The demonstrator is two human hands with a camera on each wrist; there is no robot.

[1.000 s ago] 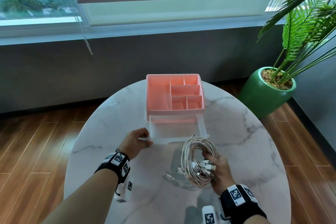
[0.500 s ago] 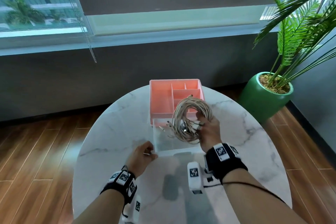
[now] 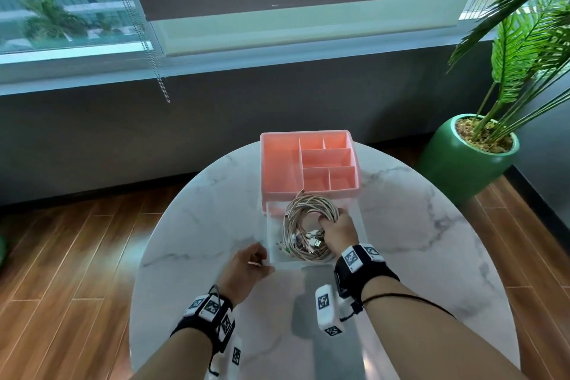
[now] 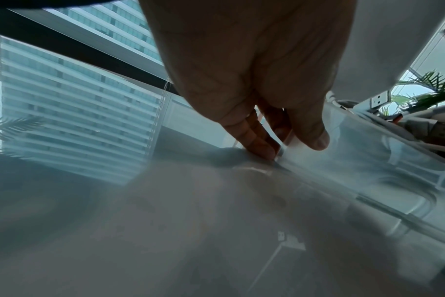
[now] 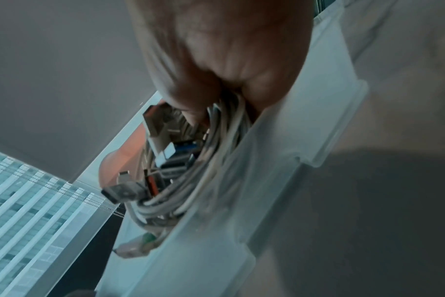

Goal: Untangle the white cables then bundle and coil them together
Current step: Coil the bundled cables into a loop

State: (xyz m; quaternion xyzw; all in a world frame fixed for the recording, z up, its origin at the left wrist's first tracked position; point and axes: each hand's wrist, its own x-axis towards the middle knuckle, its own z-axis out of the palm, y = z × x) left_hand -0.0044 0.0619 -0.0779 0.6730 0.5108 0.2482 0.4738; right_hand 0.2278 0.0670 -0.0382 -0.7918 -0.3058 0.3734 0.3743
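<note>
The left hand (image 3: 246, 265) pinches the near left corner of the clear drawer (image 3: 361, 227), while the right hand (image 3: 337, 230) clutches the coiled white cables (image 3: 303, 219) low inside it, in front of the pink organizer (image 3: 277, 160). Released carelessly, the coil may spring loose and the plugs snag the wall. Only the right wrist view shows the USB plugs (image 5: 156, 130) crowded against that wall.

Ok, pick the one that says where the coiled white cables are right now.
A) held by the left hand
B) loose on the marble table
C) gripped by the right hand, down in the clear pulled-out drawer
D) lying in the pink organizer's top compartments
C: the right hand grips the coiled white cables inside the clear drawer, while the left hand holds the drawer's front corner.
</note>
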